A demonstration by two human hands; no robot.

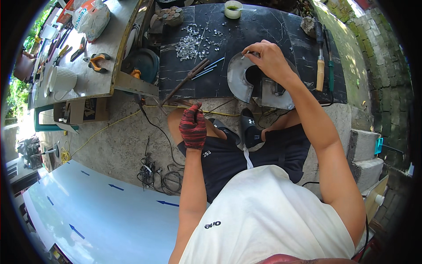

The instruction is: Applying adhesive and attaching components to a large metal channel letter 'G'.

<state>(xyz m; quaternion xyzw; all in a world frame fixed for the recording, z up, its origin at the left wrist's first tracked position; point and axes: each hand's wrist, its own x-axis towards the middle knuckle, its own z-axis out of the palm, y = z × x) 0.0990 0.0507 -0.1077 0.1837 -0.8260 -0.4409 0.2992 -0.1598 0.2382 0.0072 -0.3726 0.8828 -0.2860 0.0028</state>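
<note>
**Holding a small pale piece (243,56) over a grey metal disc with a dark central opening (238,80)**

We see the bare right hand (269,60) at the far right of the person's lap, its thumb and forefinger pinched on the small pale piece. The piece lies at the disc's far left part; we cannot tell whether the two touch. A squarish grey metal plate (269,95) adjoins the disc's near right side.

We find the left hand in a red-and-black striped knit glove (194,127) near the table's near edge, its fingers curled inward; we cannot tell whether they grip anything. Just beyond it, long dark brown rods (190,77) slant across the edge of a black, white-veined tabletop (272,24), and slender blue-grey rods (208,71) lie to their right.

Farther off, we note scattered shiny silver bits (192,43) and, at the far edge, a pale round cup with green contents (232,11). To the right lies a tool with a light wooden handle (320,75). On the bench (94,83) at left, we see orange-and-black-handled pliers (98,62) and a white textured mug (64,79).
</note>
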